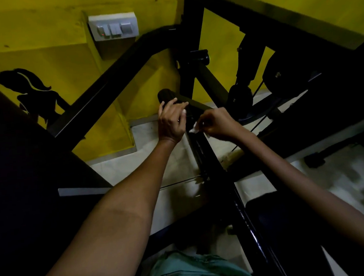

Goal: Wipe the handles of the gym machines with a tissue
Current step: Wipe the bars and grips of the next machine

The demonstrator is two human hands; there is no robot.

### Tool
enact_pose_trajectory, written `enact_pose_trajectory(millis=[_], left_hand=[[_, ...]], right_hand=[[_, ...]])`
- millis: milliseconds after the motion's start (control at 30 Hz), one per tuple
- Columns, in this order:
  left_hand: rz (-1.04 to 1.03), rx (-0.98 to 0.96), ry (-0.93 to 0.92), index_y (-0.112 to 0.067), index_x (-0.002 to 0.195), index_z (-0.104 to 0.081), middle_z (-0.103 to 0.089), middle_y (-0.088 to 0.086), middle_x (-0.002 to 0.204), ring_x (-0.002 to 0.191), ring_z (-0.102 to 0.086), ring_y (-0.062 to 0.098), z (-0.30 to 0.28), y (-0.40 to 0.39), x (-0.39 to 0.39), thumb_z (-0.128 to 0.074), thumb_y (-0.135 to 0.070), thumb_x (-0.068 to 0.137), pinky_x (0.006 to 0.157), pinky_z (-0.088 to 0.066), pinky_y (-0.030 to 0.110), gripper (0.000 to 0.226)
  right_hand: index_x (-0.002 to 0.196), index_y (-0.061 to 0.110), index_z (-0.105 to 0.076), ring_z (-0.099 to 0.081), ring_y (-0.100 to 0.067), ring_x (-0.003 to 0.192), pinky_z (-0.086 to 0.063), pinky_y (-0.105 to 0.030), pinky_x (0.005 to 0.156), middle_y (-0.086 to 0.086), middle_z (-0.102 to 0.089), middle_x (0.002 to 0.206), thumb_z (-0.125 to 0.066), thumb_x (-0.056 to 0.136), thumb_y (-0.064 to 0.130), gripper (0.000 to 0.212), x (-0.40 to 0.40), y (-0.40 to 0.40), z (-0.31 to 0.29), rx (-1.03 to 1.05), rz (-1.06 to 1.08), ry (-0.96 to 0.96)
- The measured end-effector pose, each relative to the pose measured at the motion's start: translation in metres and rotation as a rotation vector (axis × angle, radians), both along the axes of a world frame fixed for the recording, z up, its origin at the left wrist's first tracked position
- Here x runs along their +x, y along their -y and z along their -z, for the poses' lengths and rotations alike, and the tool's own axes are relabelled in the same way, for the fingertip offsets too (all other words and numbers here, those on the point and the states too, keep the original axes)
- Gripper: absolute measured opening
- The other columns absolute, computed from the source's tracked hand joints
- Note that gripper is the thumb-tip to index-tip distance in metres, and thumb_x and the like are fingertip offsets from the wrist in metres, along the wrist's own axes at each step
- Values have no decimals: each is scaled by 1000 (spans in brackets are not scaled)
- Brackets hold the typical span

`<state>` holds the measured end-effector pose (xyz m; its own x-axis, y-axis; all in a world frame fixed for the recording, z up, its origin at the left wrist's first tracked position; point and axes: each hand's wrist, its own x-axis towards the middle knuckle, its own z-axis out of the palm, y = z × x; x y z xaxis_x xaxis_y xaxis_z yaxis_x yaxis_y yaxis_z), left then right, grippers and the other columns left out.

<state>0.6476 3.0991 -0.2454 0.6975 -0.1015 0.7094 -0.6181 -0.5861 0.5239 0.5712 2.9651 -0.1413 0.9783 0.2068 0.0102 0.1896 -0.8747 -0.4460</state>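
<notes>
The tissue shows as a small crumpled white scrap pinched in the curled fingers of the right hand, pressed against the black bar of the machine just below the handle. A second fleck of white peeks out by the left hand's fingertips; whether it is more tissue or a nail I cannot tell. The handle is a dark, ribbed grip with a rounded end, sticking out from the machine's frame toward the yellow wall. The left hand lies over the handle's inner part with fingers bent across it, seemingly steadying it, though how firmly it clasps is hard to judge in the dim light. As a judgement, the task is under way on this 1 handle: the tissue is in contact with the bar next to the grip, not on the ribbed end itself, so that rounded end looks not yet reached, or else the wipe is running down off it; the picture cannot settle which. No other handle is clearly visible, so how many machines are left cannot be told. Outward from there, a white switch plate sits on the wall above the frame, a black silhouette decal marks the wall at left, pulleys and a cable hang right of the hands, and pale floor tiles lie beneath.
</notes>
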Motion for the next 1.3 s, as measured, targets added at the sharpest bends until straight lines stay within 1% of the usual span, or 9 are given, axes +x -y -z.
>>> enact_pose_trajectory(millis=[133,267,567,700,867,1000,1133,1200,1300], left_hand=[[19,3,8,-7,93,-74,-72,10,95,104,-63,32,5,-1,3,-46,-26,91,98,-36,53,34],[23,-19,22,-7,79,-75,-72,12,90,102,-63,34,6,-2,5,-49,-24,90,97,-35,55,33],[31,-32,28,-4,79,-75,-71,14,88,99,-64,37,5,-2,3,-45,-16,91,95,-36,58,34],[43,-9,-20,-3,79,-74,-71,16,88,99,-64,39,-2,-3,0,-44,-17,91,93,-36,62,36],[73,50,-123,-2,86,-73,-70,17,96,107,-60,39,-5,-6,-1,-38,-25,92,99,-32,61,42],[82,111,-274,-1,97,-71,-67,17,109,119,-54,34,-9,-8,-2,-29,-36,93,107,-25,52,55],[95,106,-321,0,99,-70,-66,17,112,122,-51,31,-13,-9,-5,-28,-37,93,110,-23,50,57],[111,113,-369,0,103,-69,-64,16,116,126,-48,29,-15,-11,-7,-30,-35,94,111,-20,48,52],[143,155,-423,-2,110,-66,-60,12,125,133,-40,25,-22,-15,-11,-38,-28,96,113,-17,45,41]], right_hand=[[88,3,-71,-66,-27,81,-43,-26,64,-16,-70,87,-65,83,6,9,21,-4,6,12,146,9],[93,5,-73,-63,-28,86,-36,-22,67,-15,-69,93,-65,83,9,14,5,-3,5,-41,65,29],[91,2,-70,-62,-31,87,-33,-23,64,-17,-66,96,-56,87,7,16,9,-19,0,-171,14,-1],[94,4,-73,-62,-28,91,-38,-22,71,-14,-66,99,-59,85,4,17,-20,-12,-7,-155,-54,6],[92,4,-73,-64,-27,87,-50,-32,78,-14,-66,96,-64,83,4,12,-53,-5,-8,-134,-113,2],[91,6,-73,-64,-23,85,-44,-18,72,-11,-66,95,-64,83,3,12,-73,-4,-10,-141,-114,0],[76,4,-73,-57,-10,65,-34,6,66,-12,-67,78,-69,70,-4,11,-97,0,-11,-56,-204,45],[76,5,-73,-51,-4,66,-32,8,68,-11,-67,78,-72,70,-4,11,-110,2,-9,-35,-218,50],[81,5,-74,-55,-7,71,-32,7,66,-10,-67,84,-73,72,-3,12,-118,3,-9,-39,-175,25]])
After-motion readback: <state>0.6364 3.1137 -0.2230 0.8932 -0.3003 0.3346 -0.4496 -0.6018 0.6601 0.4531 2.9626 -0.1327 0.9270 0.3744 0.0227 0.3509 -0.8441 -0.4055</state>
